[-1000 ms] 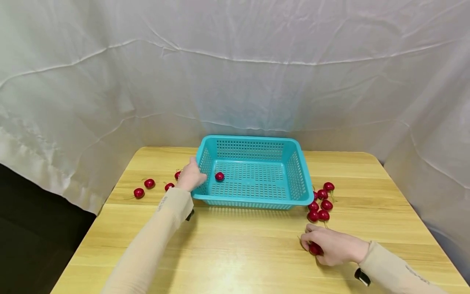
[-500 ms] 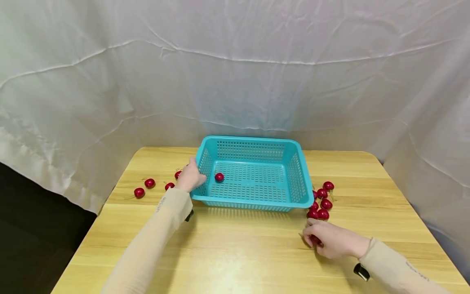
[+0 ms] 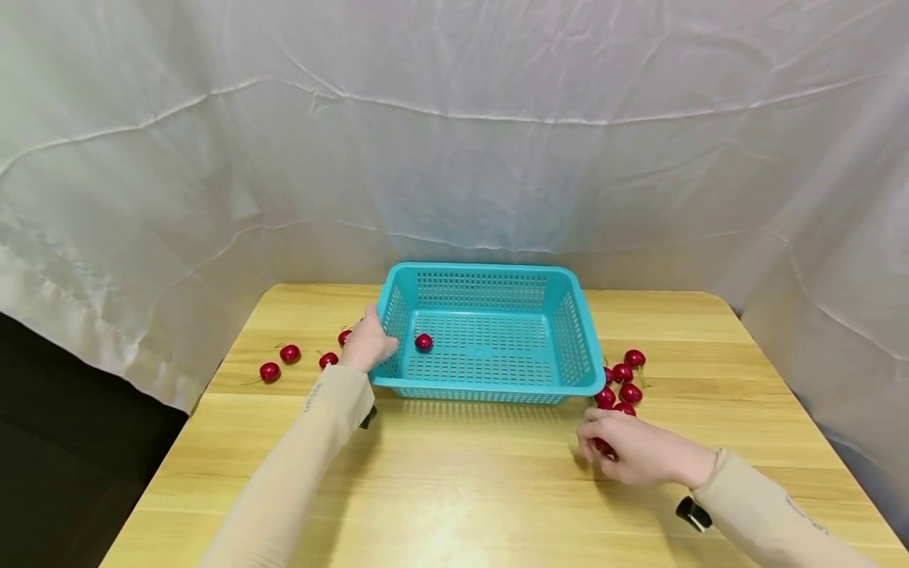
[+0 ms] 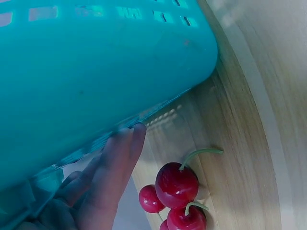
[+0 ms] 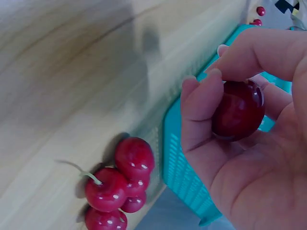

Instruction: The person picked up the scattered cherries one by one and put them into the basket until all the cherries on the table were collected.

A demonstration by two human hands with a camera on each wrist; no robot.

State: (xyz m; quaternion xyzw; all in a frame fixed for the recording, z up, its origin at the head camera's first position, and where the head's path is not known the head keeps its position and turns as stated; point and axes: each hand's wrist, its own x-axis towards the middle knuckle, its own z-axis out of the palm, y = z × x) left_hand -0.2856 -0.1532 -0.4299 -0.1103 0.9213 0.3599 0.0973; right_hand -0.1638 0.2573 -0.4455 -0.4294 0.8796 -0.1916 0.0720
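Note:
A turquoise plastic basket [image 3: 490,390] with perforated walls stands at the back middle of the wooden table. My left hand [image 3: 367,343] grips its left side, the fingers [image 4: 115,167] along the outer wall in the left wrist view. One red cherry [image 3: 424,342] lies inside, toward the left. In front of the basket's right corner, my right hand [image 3: 639,450] holds another dark red cherry [image 5: 238,110] within curled fingers. A cluster of several cherries [image 3: 630,393] lies just beyond that hand, beside the basket's right end; its nearest ones are partly covered by the fingers.
To the left of the basket lie several stemmed cherries, one cherry [image 3: 269,372] farthest left and another cherry [image 3: 289,353] near it; some sit close by the left hand. A pale cloth [image 3: 483,181] hangs behind the table [image 3: 440,489].
My right hand has moved away from me, toward the cherry cluster and the basket, with the cherry held in it. The left hand keeps its grip on the basket, nearly still.

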